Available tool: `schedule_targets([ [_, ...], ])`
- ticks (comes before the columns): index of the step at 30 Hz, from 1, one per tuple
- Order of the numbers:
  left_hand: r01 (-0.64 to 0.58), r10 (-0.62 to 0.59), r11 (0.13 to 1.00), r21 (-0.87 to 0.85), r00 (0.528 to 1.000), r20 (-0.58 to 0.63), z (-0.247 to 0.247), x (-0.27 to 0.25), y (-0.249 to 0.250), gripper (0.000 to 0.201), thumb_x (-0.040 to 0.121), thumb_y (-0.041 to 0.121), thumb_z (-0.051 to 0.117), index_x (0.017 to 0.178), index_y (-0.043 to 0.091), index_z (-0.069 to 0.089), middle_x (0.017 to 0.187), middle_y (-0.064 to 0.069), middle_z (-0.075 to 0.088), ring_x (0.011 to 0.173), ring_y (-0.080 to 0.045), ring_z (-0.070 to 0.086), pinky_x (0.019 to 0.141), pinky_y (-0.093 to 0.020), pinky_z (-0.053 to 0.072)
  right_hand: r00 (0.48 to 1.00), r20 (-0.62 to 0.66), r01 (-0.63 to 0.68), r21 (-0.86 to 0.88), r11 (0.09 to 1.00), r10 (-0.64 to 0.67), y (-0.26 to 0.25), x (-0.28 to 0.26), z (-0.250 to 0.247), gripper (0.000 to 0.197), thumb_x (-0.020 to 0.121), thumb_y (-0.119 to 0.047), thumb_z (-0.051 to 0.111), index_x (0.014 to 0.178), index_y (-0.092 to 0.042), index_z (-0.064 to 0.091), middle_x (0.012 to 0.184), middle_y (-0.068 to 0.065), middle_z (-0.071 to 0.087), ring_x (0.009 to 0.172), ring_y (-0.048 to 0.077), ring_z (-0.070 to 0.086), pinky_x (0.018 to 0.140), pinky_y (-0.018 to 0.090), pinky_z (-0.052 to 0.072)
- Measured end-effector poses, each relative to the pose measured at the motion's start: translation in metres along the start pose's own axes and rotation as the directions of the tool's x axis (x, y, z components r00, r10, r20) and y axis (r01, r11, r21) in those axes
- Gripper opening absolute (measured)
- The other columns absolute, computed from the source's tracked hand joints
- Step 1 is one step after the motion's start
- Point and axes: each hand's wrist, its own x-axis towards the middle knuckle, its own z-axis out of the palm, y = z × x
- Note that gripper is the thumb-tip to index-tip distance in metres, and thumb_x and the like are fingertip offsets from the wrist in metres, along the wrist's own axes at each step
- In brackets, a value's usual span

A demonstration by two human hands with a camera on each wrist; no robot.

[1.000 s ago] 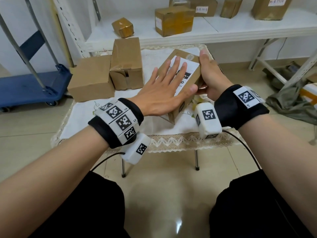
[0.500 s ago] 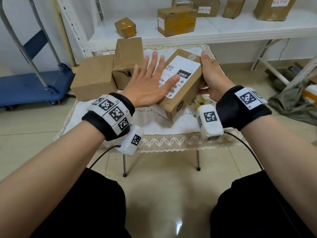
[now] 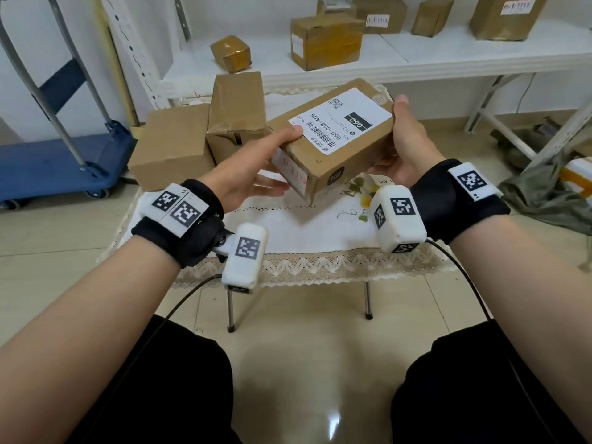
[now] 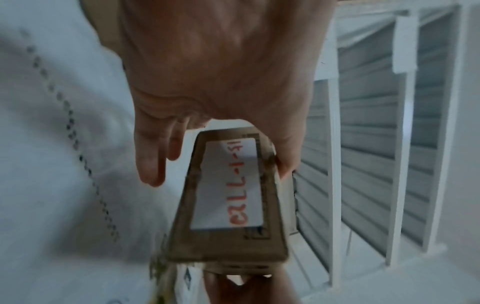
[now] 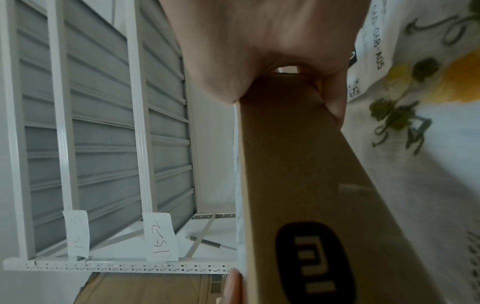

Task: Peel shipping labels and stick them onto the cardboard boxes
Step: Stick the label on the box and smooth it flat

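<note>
Above the table's (image 3: 288, 225) right half we grip the labelled box (image 3: 333, 161) at both ends, left hand (image 3: 250, 174) and right hand (image 3: 407, 145), likely lifted clear to carry off, label (image 3: 339, 123) stuck on top.

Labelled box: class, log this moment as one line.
labelled box lifted off table | left hand grips near end | right hand grips far side | shipping label on top

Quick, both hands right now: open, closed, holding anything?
Left hand: grips the near end of the labelled cardboard box, thumb on top.
Right hand: grips the same box at its far side; the box is lifted off the table.
</note>
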Motion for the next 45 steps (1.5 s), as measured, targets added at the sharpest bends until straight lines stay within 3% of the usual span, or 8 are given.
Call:
schedule_targets([
  [7,0.007,0.006,0.942,-0.336,0.999,0.038,0.007,-0.001,0.004,0.039,0.088,0.039,0.072,0.123,0.021,0.067,0.11,-0.012,0.068,0.084,-0.029,0.073,0.078,-0.042,0.062,0.999,0.04,-0.013,0.078,0.997,0.01,-0.004,-0.02,-0.006,0.04,0.105,-0.057,0.038,0.091,-0.025,0.058,0.061,-0.007,0.071,0.067,0.01,0.068,0.058,0.032,0.061],
  [12,0.016,-0.031,0.927,-0.374,0.999,-0.034,0.011,0.011,0.002,0.034,0.096,0.046,0.05,0.116,0.024,0.068,0.08,0.0,0.069,0.077,-0.019,0.062,0.072,-0.034,0.056,0.992,0.123,-0.014,0.127,0.992,-0.002,-0.002,-0.027,-0.004,0.025,0.098,-0.047,0.055,0.096,-0.023,0.063,0.089,0.001,0.067,0.088,0.017,0.07,0.079,0.046,0.064],
  [15,0.032,-0.061,0.924,-0.381,0.996,-0.063,0.012,0.018,0.003,0.046,0.097,0.047,0.04,0.127,0.024,0.067,0.091,0.002,0.073,0.086,-0.019,0.063,0.077,-0.035,0.052,0.986,0.164,0.008,0.09,0.996,-0.023,-0.003,-0.029,-0.005,0.025,0.095,-0.046,0.055,0.099,-0.023,0.064,0.089,0.001,0.066,0.093,0.02,0.069,0.08,0.048,0.063],
  [19,0.051,-0.077,0.928,-0.369,0.995,-0.055,0.008,0.023,0.013,0.038,0.099,0.046,0.038,0.109,0.027,0.069,0.091,0.003,0.075,0.084,-0.017,0.065,0.079,-0.035,0.055,0.981,0.19,0.04,0.019,0.999,-0.042,-0.003,-0.025,-0.006,0.035,0.087,-0.052,0.056,0.11,-0.027,0.065,0.094,-0.001,0.071,0.101,0.023,0.07,0.075,0.043,0.062],
  [29,-0.027,0.026,0.94,-0.339,1.0,-0.007,-0.01,0.023,0.04,0.047,0.089,0.064,0.052,0.115,0.029,0.07,0.1,-0.001,0.069,0.101,-0.019,0.064,0.099,-0.037,0.048,0.972,0.236,-0.07,0.3,0.951,-0.003,-0.005,-0.016,-0.014,0.026,0.091,-0.041,0.051,0.092,-0.019,0.066,0.082,0.001,0.07,0.066,0.017,0.066,0.062,0.023,0.047],
  [32,-0.118,0.089,0.916,-0.382,0.992,-0.094,-0.008,0.021,0.048,0.047,0.091,0.057,0.06,0.13,0.03,0.057,0.116,-0.002,0.067,0.104,-0.021,0.067,0.089,-0.035,0.057,0.98,0.198,-0.07,0.338,0.939,0.002,-0.006,-0.016,-0.011,0.03,0.084,-0.041,0.056,0.104,-0.022,0.067,0.09,0.002,0.07,0.079,0.021,0.067,0.07,0.026,0.049],
  [38,-0.113,0.062,0.907,-0.406,0.989,-0.137,0.0,0.029,0.047,0.045,0.094,0.05,0.064,0.125,0.024,0.046,0.128,-0.013,0.052,0.112,-0.027,0.065,0.098,-0.032,0.057,0.992,0.128,-0.049,0.411,0.91,-0.005,-0.008,-0.007,0.001,0.016,0.082,-0.033,0.066,0.094,-0.024,0.06,0.079,0.002,0.068,0.087,0.026,0.067,0.088,0.044,0.057],
  [45,-0.111,0.07,0.916,-0.386,0.99,-0.121,0.005,0.048,0.034,0.038,0.097,0.038,0.064,0.125,0.014,0.055,0.124,-0.011,0.058,0.108,-0.027,0.072,0.09,-0.03,0.061,0.995,0.088,-0.081,0.474,0.877,0.044,0.0,0.014,0.023,0.084,0.059,-0.025,0.085,0.136,-0.018,0.051,0.114,0.015,0.073,0.098,0.029,0.075,0.084,0.05,0.06],
])
